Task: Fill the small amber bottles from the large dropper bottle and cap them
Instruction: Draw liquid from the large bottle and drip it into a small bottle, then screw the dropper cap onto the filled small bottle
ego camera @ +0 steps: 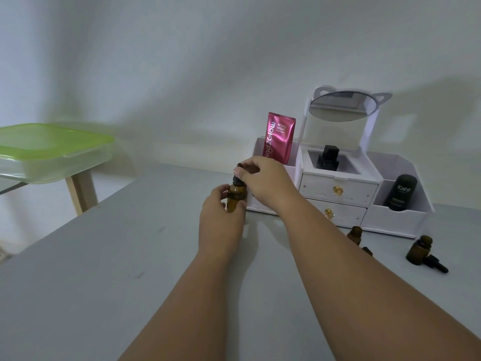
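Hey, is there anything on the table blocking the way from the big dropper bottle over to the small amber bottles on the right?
Nothing visible. Bare table lies between the large dropper bottle, held by both hands, and the small amber bottles; the right forearm crosses above that stretch.

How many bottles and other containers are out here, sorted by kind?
Large amber dropper bottle, held in both hands: 1
Small amber bottles on the table: 2
Black bottles in the organiser: 2
Pink sachet: 1
Green-lidded box: 1
Total: 7
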